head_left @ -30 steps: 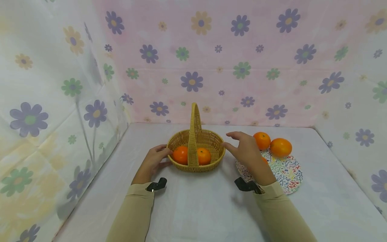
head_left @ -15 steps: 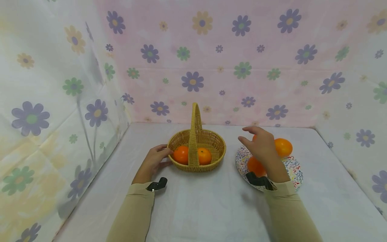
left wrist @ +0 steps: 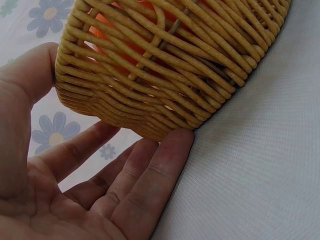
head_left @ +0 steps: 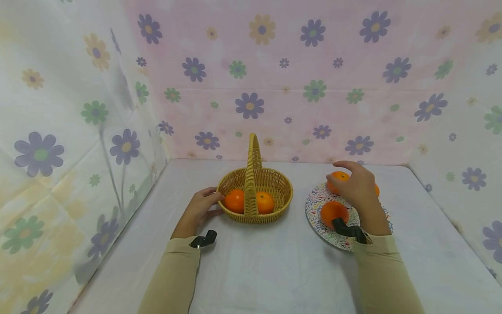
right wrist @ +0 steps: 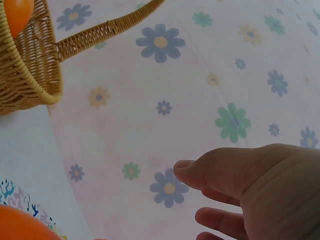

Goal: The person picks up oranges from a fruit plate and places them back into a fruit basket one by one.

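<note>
Currently, the left hand (head_left: 198, 208) grips the wicker basket (head_left: 281, 185) while the right hand (head_left: 358, 185) gapes empty above the speckled plate (head_left: 317, 201).

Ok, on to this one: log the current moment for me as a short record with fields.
Left hand: holds the wicker basket at its left end
Right hand: by the rear orange, thumb and fingers apart, holding nothing
Basket contents: left orange, right orange
Speckled plate: rear orange, front orange, third orange mostly hidden behind the right hand
Backdrop: flowered cloth
</note>
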Motion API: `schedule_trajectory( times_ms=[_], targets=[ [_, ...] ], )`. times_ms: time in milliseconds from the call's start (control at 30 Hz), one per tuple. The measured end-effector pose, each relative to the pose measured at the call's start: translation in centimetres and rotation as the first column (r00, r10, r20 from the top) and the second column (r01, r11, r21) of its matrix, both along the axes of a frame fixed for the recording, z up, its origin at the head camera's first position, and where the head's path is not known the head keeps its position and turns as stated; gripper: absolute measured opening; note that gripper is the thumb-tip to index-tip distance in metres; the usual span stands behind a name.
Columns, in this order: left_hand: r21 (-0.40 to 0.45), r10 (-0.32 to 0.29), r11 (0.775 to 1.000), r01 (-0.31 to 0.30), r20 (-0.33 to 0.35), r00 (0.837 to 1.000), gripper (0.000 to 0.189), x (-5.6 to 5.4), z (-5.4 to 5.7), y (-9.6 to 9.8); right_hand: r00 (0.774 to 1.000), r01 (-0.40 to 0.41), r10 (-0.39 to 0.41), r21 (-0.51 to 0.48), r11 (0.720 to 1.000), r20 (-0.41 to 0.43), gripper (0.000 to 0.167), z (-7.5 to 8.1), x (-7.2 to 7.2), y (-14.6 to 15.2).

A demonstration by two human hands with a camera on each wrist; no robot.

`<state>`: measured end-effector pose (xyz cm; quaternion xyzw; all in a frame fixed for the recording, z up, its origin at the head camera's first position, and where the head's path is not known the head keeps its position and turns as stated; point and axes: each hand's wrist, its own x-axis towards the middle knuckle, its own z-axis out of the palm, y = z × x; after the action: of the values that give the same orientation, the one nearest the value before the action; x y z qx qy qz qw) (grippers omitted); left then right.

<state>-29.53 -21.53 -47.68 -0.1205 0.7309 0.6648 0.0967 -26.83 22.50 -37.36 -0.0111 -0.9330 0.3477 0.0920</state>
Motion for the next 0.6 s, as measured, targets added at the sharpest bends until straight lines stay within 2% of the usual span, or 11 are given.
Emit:
schedule_trajectory(
  times_ms=[167,600],
  targets=[
    [-0.001,0.002,1.000,-0.002,-0.002,1.000,0.058,0.1,0.0,0.1,1.000,0.027,-0.027,-0.004,1.000,-0.013,0.054,-0.1,0.0,1.1],
    [0.000,0.004,1.000,-0.004,0.004,1.000,0.058,0.1,0.1,0.1,0.989,0.134,-0.131,-0.030,0.991,0.067,0.063,-1.1,-0.6,3.8]
  ],
)
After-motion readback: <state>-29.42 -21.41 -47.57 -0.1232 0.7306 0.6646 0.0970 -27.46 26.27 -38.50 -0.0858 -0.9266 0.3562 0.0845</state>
